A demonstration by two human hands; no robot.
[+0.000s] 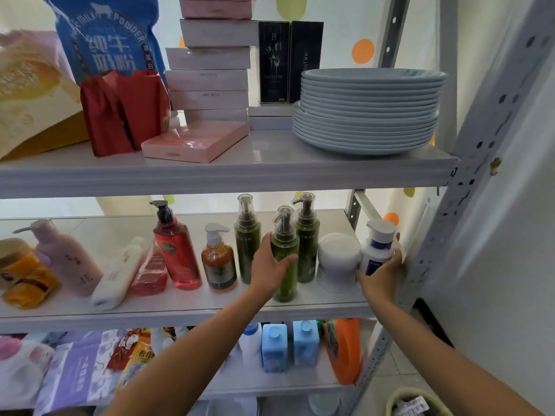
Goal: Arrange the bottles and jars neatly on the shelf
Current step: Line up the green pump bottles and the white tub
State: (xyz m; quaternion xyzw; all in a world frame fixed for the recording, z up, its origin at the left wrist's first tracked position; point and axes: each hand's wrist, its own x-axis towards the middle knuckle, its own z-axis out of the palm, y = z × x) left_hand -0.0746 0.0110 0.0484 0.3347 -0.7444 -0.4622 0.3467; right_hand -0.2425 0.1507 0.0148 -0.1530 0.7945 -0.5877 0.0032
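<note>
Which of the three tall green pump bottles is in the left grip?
The front tall green pump bottle, nearest the shelf edge; the left grip holds it. The other two stand behind it.

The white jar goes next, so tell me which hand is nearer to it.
Right. The right hand holds the white bottle directly right of the jar; the left hand grips a green bottle further off to the jar's left.

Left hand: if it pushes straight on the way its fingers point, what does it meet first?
The left hand grips the front green bottle. Straight on, its fingers would probably meet the rear left green bottle first, though depth is hard to judge.
</note>
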